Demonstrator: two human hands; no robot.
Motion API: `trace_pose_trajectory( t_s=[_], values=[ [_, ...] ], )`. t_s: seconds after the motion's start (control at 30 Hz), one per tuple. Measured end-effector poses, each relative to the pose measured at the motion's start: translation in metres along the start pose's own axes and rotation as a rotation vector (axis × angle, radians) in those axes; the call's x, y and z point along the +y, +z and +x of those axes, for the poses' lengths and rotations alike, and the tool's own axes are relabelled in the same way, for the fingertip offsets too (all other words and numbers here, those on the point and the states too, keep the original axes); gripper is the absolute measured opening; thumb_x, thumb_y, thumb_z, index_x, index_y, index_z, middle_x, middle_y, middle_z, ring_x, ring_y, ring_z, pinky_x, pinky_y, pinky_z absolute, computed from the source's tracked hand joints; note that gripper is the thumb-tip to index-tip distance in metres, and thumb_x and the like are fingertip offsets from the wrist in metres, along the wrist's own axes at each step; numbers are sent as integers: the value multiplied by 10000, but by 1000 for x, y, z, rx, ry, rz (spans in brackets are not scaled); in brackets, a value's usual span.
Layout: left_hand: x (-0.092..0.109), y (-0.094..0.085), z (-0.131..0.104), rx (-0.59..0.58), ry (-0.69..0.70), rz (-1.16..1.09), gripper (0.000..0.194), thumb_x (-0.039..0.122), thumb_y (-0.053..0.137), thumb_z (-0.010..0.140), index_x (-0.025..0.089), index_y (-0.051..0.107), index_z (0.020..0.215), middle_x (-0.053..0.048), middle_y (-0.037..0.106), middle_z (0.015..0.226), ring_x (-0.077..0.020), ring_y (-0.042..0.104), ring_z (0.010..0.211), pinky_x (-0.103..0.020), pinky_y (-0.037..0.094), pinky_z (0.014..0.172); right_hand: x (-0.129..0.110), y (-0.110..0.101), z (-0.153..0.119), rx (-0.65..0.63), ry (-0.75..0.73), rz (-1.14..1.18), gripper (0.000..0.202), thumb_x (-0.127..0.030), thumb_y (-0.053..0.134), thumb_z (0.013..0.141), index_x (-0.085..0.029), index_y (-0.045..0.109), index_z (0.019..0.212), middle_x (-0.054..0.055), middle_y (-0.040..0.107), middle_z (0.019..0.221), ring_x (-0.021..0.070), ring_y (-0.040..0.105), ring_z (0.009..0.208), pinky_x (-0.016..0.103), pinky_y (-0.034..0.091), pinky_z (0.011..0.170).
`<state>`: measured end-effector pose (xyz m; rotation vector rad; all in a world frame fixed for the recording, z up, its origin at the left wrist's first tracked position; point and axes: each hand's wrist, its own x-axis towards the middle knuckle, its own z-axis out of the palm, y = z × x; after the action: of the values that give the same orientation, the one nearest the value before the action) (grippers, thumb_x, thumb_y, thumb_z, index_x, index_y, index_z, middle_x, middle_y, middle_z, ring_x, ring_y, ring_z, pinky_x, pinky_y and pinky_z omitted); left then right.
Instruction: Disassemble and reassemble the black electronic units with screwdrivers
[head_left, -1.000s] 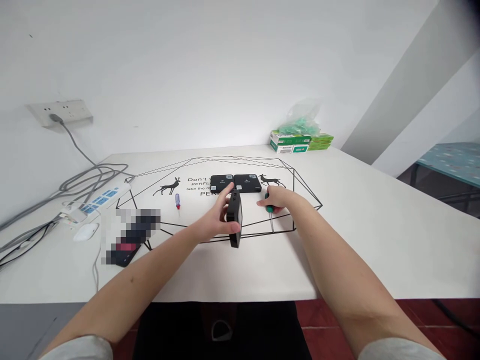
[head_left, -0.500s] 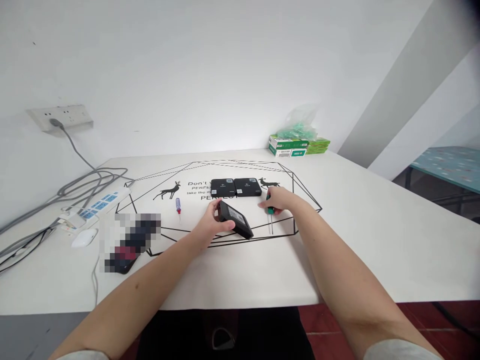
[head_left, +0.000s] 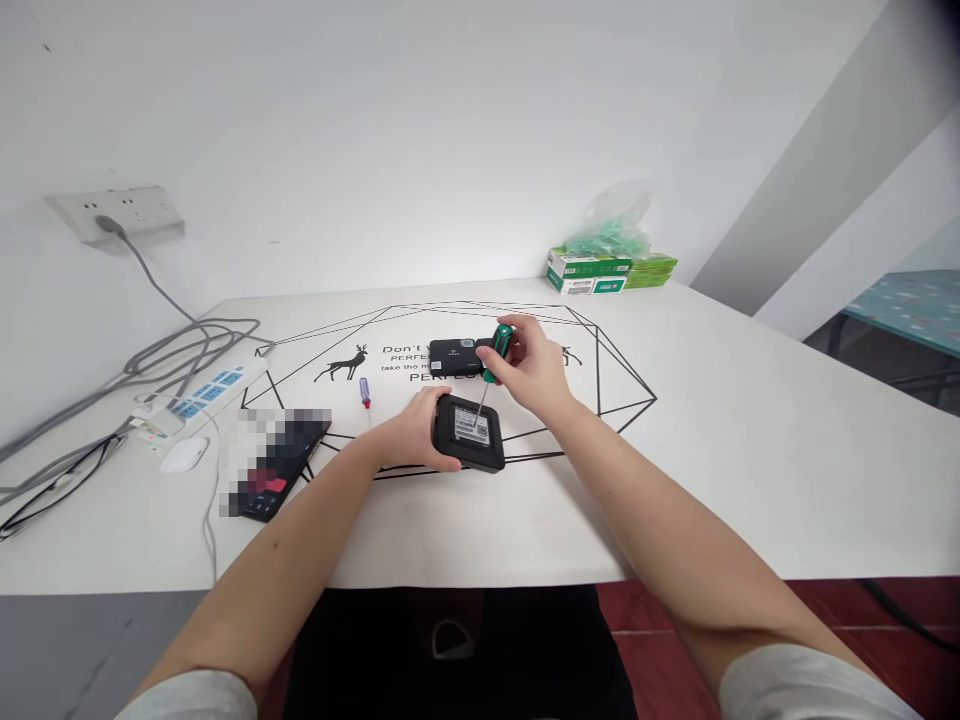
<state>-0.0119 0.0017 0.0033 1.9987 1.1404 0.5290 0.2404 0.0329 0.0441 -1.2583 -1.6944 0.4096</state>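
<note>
"What sort of surface is it?"
"A white table (head_left: 712, 430), printed in the middle with thin black lines, words and a deer (head_left: 341, 363)."

"And the hands?"
"The left hand (head_left: 412, 432) grips the near black box (head_left: 484, 456) by its left side, label up, close to the table's front edge. The right hand (head_left: 534, 370) is closed round a green screwdriver (head_left: 501, 345), its shaft slanting down over the label. I can't tell whether the tip touches."

"What's behind?"
"Another black box (head_left: 454, 357), lying flat, with one more mostly hidden by the right hand."

"Over on the left?"
"A purple-handled screwdriver (head_left: 365, 393), a partly blurred phone (head_left: 296, 470), a small white case (head_left: 184, 455) and a power strip (head_left: 214, 395) beside looped grey cable (head_left: 180, 345). A plug sits in the wall socket (head_left: 120, 214)."

"And the room?"
"A plain white wall (head_left: 375, 150), red floor (head_left: 645, 640) below, cartons (head_left: 589, 275) under a plastic bag (head_left: 611, 230) at the far edge, and a blue table (head_left: 907, 310) off to the right."
</note>
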Motion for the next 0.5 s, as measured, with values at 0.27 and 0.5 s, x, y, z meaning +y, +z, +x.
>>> trace_pose_trajectory(
  t_s=[0.27,0.5],
  values=[
    [2,30,8,26,50,262,1316,669,995,545,195,471,1656,-257,530,1571,-584,427,1493,-710,292,1267,1,19,-4,40,-167,-89,623,-704,630,987,-268,564,1427,75,778,1078,267,758,865,438,660,848],
    [-1,31,8,-41,95,464,1195,769,912,653,254,452,1628,-223,528,1590,-525,428,1519,-663,322,1245,7,32,-5,9,-251,-35,632,-709,675,981,-253,610,1413,65,792,1016,242,745,772,440,677,819]
  ],
)
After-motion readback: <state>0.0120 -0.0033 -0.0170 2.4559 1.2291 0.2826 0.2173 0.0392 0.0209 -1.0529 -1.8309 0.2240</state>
